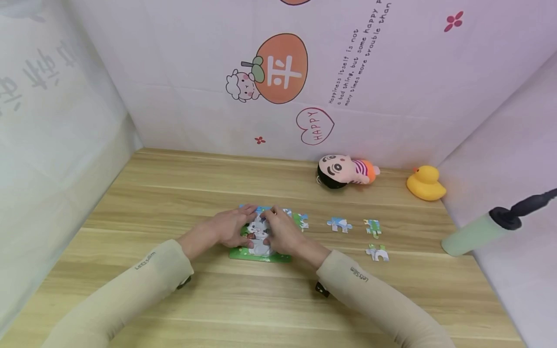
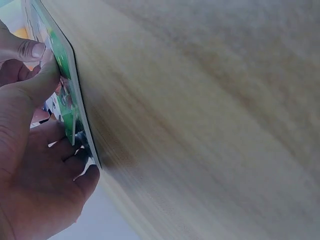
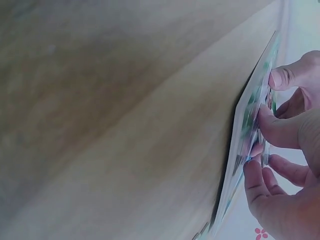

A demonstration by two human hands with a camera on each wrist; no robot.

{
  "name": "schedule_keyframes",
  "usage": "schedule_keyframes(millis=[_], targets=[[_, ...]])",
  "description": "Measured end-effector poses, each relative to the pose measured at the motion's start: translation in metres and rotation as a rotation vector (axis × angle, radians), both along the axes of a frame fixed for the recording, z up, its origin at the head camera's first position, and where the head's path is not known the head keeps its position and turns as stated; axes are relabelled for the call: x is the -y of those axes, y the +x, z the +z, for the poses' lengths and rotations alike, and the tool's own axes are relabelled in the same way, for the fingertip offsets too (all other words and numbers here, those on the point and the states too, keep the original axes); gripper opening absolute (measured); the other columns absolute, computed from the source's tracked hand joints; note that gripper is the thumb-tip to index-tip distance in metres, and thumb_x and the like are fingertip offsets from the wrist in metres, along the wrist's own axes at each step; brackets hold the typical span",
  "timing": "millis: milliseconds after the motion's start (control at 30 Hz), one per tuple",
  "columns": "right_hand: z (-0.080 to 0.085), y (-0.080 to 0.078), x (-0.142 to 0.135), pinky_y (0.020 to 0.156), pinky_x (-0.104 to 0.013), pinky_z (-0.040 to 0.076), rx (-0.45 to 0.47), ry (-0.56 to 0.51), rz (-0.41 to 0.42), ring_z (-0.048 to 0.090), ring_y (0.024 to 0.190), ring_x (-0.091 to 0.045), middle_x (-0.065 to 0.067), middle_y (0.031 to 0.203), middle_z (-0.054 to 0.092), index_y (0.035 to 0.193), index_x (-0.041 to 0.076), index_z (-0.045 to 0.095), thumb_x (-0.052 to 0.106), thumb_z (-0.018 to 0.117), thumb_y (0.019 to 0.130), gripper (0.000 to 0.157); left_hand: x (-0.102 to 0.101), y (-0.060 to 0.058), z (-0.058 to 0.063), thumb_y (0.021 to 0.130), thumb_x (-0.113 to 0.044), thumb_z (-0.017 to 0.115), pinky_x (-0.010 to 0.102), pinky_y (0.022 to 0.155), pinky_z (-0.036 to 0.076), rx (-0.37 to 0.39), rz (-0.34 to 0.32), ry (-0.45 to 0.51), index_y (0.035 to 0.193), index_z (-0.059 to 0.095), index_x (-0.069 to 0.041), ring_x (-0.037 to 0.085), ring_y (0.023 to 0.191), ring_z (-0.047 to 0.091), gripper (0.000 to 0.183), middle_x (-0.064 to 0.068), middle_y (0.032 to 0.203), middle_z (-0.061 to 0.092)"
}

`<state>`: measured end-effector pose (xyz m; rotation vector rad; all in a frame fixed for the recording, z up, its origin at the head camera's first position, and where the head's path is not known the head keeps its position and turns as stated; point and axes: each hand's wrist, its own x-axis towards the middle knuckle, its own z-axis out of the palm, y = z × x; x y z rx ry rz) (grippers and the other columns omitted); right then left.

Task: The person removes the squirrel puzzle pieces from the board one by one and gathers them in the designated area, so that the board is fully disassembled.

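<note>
Puzzle work is where I am: both hands sit on the jigsaw puzzle (image 1: 260,241) in the middle of the tabletop (image 1: 174,193), nearer its front edge than its back. My left hand (image 1: 230,227) presses down on the puzzle's left side, thumb and fingers flat on the board, pinching nothing that I can see. My right hand (image 1: 283,234) covers the right side, fingertips bent onto the picture as if seating a piece; whether one is pinched under them I cannot tell. I judge this the fitting step, with the board only partly filled. Four loose pieces lie toward the right edge: one (image 1: 301,221) just beside the board, a blue one (image 1: 339,224) farther along, a green one (image 1: 373,227) beyond it, and a pale one (image 1: 377,253) nearer the front. The next move calls for freeing my right hand and reaching for the nearest piece while the left holds the board steady. A doll (image 1: 345,170) and a yellow duck (image 1: 425,183) rest along the back edge.
</note>
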<state>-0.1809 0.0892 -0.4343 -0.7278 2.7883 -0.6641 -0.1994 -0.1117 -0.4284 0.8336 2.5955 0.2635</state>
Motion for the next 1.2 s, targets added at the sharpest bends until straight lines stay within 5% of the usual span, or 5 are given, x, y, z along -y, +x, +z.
schedule_keyframes(millis=[367,800,1200], targets=[[-0.0003,-0.0025,0.0016,0.106,-0.043,0.057,0.041,0.016,-0.013,0.063,0.117,-0.027,-0.015,0.133,0.058,0.142,0.002,0.057,0.011,0.085,0.085,0.064,0.0076,-0.0094,0.002,0.11,-0.029,0.05,0.054,0.134,0.022,0.086,0.008,0.087,0.162,0.031,-0.006,0.034,0.164,0.016,0.06,0.011,0.177,0.014],[0.0024,-0.0037,0.0008,0.104,-0.042,0.058,0.041,0.008,0.008,0.064,0.113,-0.028,-0.015,0.131,0.057,0.141,0.0,0.057,0.01,0.086,0.084,0.064,0.0051,-0.0052,0.0008,0.104,-0.021,0.063,0.054,0.13,0.03,-0.01,0.021,0.069,0.158,0.041,-0.005,0.036,0.161,0.028,0.06,0.012,0.174,0.024],[0.0048,-0.0021,-0.0053,0.095,-0.041,0.064,-0.177,0.164,0.202,0.075,0.109,-0.031,-0.019,0.112,0.077,0.131,-0.006,0.062,0.01,0.073,0.096,0.04,0.0051,-0.0071,-0.0005,0.101,-0.019,0.068,0.052,0.131,0.029,0.013,0.031,0.113,0.156,0.044,-0.003,0.037,0.16,0.03,0.062,0.012,0.174,0.026]])
